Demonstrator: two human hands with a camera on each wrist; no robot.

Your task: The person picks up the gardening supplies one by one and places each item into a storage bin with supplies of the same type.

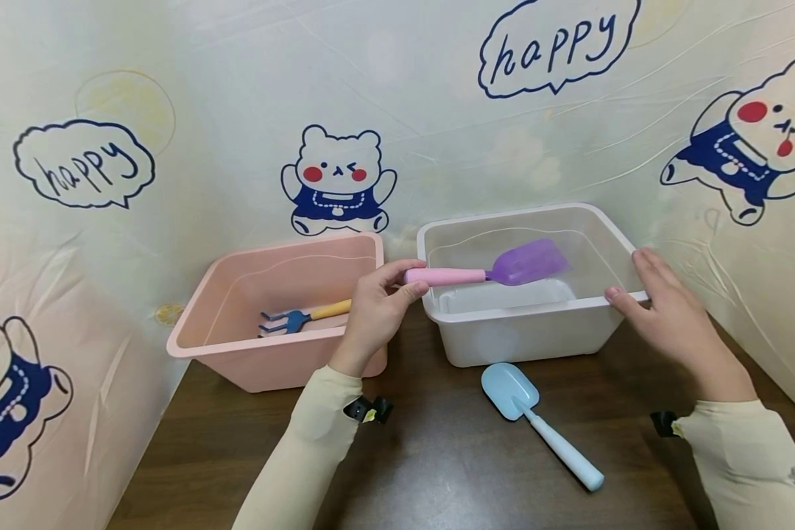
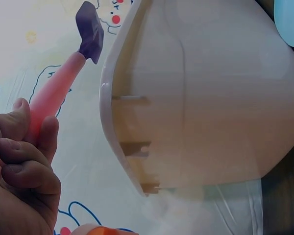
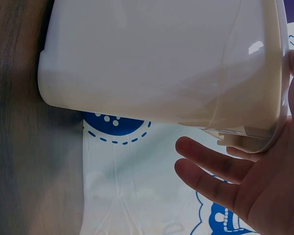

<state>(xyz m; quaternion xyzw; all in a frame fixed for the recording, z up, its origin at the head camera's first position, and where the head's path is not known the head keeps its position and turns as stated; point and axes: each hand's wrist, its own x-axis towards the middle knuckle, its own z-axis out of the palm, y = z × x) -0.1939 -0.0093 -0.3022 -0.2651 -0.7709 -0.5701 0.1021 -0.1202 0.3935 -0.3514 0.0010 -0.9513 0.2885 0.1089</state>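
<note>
Fingers of the left hand [image 1: 374, 313] pinch the end of a pink handle between thumb and forefinger; those of the right hand [image 1: 676, 324] lie spread around the near right corner of a grey-white tub [image 1: 523, 337], thumb on its near rim. Behind hangs a pale sheet [image 1: 232, 81] printed with bears. Before it lies the dark worktop [image 1: 430, 464]; the grey-white tub stands towards its far right corner, a pink tub [image 1: 285, 366] towards its far left. The purple spade [image 1: 460, 277], whose handle the left hand holds, is up over the opening of the grey-white tub. Any move from here seems to hinge on its long axis: rightward from the left fingertips, roughly along the tub's long sides, blade farthest out, with the left hand the nearer. A light-blue trowel [image 1: 545, 429] lies in front of that tub, handle slanting towards the worktop's near right corner. Smallest to the eye, a hand fork [image 1: 297, 321] lies in the pink tub, tines leftward, handle end hidden.
</note>
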